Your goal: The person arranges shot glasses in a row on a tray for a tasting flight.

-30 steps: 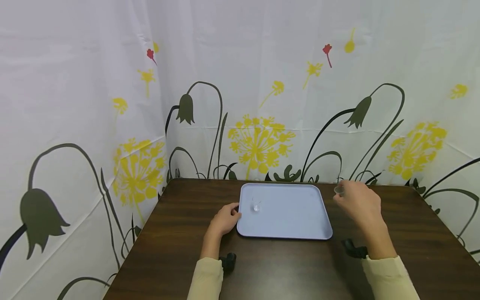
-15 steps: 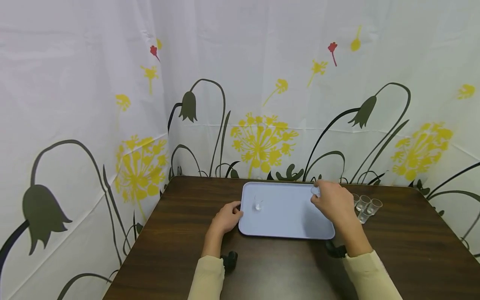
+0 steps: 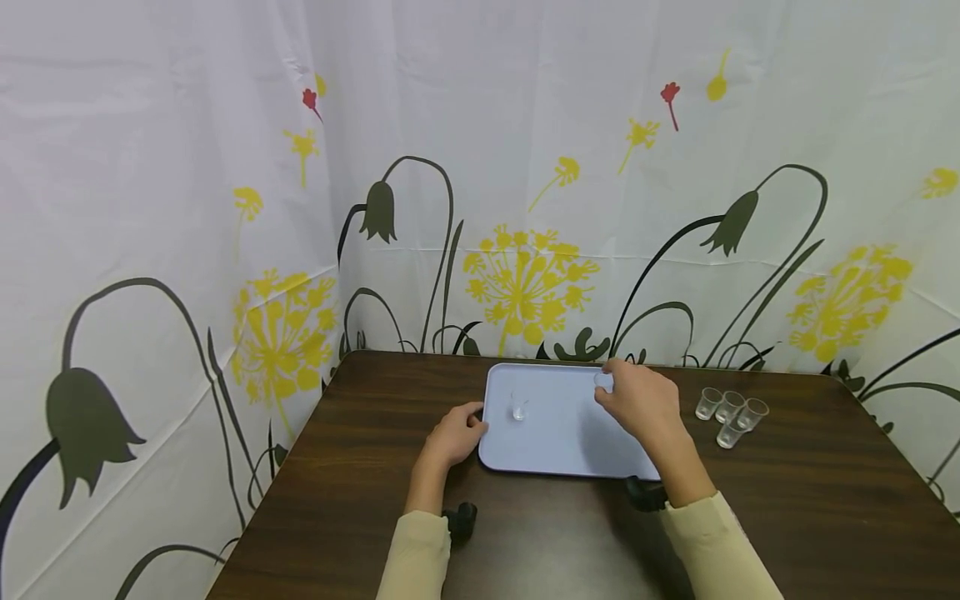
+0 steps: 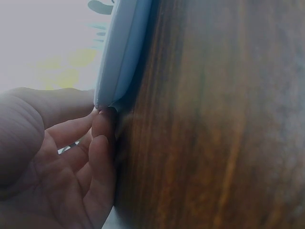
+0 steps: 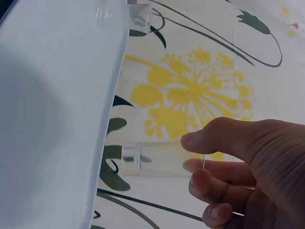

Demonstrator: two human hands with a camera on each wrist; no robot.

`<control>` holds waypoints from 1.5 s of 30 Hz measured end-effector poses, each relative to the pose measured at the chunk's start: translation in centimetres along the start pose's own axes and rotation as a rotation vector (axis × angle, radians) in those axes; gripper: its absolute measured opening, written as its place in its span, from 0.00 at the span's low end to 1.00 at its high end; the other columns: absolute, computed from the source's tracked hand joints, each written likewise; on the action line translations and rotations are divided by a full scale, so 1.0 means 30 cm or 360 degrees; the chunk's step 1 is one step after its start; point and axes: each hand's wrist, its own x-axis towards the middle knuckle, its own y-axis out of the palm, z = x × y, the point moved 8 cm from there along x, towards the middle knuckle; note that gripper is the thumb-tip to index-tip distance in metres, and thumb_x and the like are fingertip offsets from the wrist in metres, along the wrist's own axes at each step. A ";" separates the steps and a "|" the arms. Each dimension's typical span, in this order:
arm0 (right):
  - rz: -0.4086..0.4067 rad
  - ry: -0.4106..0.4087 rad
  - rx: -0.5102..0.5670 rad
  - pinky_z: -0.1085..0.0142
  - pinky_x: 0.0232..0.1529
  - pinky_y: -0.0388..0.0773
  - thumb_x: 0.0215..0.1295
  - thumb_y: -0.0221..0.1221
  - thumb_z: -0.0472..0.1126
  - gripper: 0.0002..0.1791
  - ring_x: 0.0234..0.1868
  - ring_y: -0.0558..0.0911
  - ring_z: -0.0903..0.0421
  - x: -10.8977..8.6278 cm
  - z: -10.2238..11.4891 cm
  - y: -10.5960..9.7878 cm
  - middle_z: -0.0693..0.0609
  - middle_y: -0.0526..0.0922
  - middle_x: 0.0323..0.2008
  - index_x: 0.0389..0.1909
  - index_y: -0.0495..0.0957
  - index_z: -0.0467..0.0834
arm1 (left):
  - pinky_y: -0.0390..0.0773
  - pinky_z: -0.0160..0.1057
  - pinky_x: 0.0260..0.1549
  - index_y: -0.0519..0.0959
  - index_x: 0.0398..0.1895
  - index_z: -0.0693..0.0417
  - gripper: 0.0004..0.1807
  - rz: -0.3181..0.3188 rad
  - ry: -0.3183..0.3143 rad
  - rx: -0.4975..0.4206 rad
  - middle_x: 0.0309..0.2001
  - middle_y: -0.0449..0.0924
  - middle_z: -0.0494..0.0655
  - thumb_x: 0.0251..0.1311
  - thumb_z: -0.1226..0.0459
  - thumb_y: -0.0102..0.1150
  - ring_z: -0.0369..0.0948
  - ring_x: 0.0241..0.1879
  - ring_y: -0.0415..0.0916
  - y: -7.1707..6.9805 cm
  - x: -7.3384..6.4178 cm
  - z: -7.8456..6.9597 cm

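Note:
A light blue tray (image 3: pixel 555 437) lies on the table, and my left hand (image 3: pixel 453 437) holds its left edge. In the left wrist view the thumb is at the rim of the tray (image 4: pixel 121 62), with the fingertips curled against its underside. My right hand (image 3: pixel 643 404) pinches a small clear shot glass (image 5: pixel 164 160) near its rim, between thumb and fingers. In the head view the held glass (image 3: pixel 602 382) is over the tray's far right part, partly covered by the hand. Another clear shot glass (image 3: pixel 518 411) stands upright on the tray's left side.
Several more clear shot glasses (image 3: pixel 708 404) stand close together on the dark wooden table (image 3: pixel 540 542), right of the tray. A white curtain (image 3: pixel 525 108) with a flower print hangs behind the table's far edge.
My right hand has moved left with the shot glass, from beyond the tray's right edge to over the tray. The glasses on the right have come into view. My left hand stays at the tray.

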 end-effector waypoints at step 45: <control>0.0121 -0.0062 0.0260 0.56 0.28 0.76 0.67 0.72 0.55 0.22 0.30 0.84 0.57 0.058 0.146 0.220 0.59 0.90 0.33 0.57 0.86 0.51 | 0.68 0.40 0.30 0.74 0.76 0.57 0.29 0.0006 -0.0011 -0.0033 0.39 0.79 0.47 0.75 0.60 0.59 0.43 0.31 0.71 0.003 0.002 0.003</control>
